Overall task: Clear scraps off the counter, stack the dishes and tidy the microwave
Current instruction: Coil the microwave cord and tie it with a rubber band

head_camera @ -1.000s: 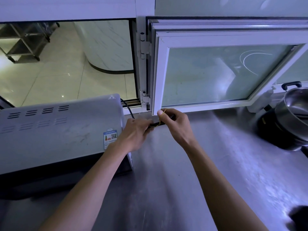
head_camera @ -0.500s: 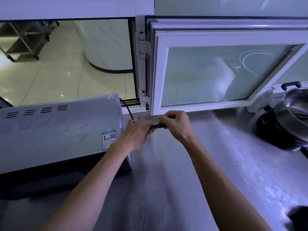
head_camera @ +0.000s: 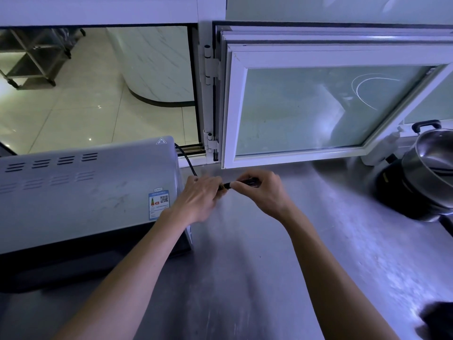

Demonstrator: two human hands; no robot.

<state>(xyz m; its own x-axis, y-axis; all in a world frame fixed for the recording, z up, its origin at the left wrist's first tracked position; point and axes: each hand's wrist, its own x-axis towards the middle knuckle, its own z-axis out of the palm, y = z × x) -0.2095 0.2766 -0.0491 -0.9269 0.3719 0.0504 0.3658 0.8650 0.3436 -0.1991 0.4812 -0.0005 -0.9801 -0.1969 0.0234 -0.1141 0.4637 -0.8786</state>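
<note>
We pinch the black cord (head_camera: 241, 183) between both hands: left hand (head_camera: 199, 197) closed on the bundle, right hand (head_camera: 257, 191) gripping its free end, just right of the microwave (head_camera: 83, 190), over the surface (head_camera: 245, 278). A slack grip could unravel the coil. The yellow tie, looped up earlier, now sits tight at the left fingers.

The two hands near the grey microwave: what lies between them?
In the head view, a short stretch of bundled black power cord with a yellowish tie spans the gap between the left hand and right hand; both grip it.
</note>
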